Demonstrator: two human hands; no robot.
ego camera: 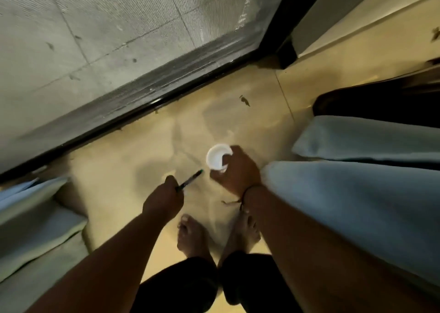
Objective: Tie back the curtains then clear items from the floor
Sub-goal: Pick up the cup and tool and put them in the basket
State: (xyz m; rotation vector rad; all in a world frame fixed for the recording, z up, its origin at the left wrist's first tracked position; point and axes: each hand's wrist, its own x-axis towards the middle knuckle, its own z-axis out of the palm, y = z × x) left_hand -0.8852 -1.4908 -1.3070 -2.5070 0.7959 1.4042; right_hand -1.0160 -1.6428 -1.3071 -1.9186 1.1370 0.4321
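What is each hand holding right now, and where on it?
Left hand grips a dark pen at its rear end; right hand holds a white cup by its side and rim.

No writing, label, brand or number can be read anywhere; the white cup (pixel 218 157) and the dark pen (pixel 192 178) show no legible marking.

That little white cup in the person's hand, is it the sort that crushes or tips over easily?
Probably yes. The white cup looks thin-walled and empty, so it is likely very light and could dent under a hard squeeze. The right hand holds it at the side with just the fingers over the rim, which suggests little weight. Set down empty, it might tip at a nudge.
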